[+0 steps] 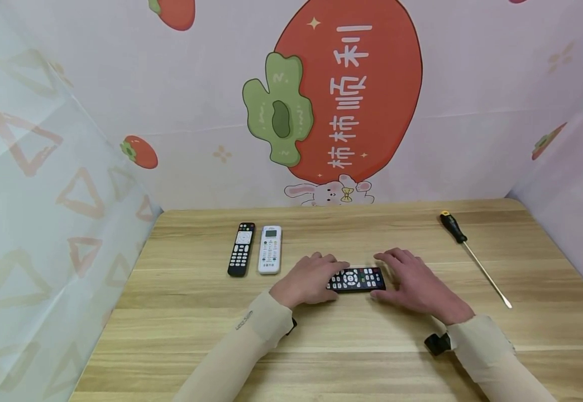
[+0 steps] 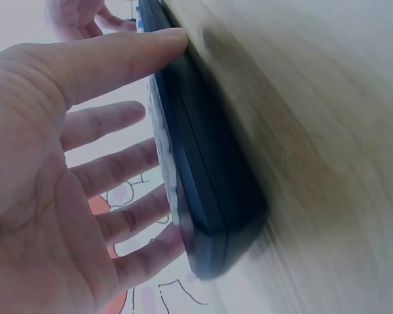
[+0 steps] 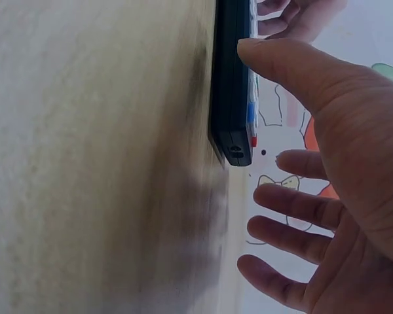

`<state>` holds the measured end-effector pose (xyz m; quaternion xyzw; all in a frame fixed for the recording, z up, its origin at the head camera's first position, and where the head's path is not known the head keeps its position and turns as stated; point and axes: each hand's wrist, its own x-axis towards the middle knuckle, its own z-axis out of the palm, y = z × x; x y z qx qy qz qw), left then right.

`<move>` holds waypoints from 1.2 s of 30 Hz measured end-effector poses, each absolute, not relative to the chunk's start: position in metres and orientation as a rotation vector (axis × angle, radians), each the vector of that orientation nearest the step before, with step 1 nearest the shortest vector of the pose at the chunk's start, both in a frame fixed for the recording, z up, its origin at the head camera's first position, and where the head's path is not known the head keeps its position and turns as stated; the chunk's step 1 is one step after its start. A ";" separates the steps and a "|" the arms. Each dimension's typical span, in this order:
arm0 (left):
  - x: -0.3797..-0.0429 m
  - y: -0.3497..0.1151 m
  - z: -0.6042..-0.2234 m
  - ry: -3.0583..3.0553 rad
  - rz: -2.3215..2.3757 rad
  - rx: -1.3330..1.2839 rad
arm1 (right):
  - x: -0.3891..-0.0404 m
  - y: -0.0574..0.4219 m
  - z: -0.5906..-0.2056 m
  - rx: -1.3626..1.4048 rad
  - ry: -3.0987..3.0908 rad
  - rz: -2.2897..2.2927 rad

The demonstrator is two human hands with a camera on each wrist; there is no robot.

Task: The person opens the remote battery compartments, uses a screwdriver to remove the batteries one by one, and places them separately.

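A black remote control (image 1: pixel 354 280) with white buttons lies crosswise on the wooden table, buttons up. My left hand (image 1: pixel 307 280) is over its left end and hides part of it. In the left wrist view the thumb (image 2: pixel 131 59) touches the remote's near long side, with the other fingers loosely extended beyond the button face. At the right end is my right hand (image 1: pixel 414 282), fingers spread. Its thumb (image 3: pixel 275 55) touches the near side in the right wrist view, while the other fingers stand apart from the remote.
A second black remote (image 1: pixel 242 249) and a white remote (image 1: pixel 270 250) lie side by side at the back left. On the right lies a screwdriver (image 1: pixel 452 228) with a black and yellow handle. A printed cloth wall (image 1: pixel 201 167) borders the table's back.
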<state>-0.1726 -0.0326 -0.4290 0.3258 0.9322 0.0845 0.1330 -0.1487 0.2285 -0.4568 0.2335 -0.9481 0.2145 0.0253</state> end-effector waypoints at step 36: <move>-0.174 -0.052 -0.430 2.739 0.231 0.882 | -0.158 0.211 -0.455 0.852 -3.028 0.705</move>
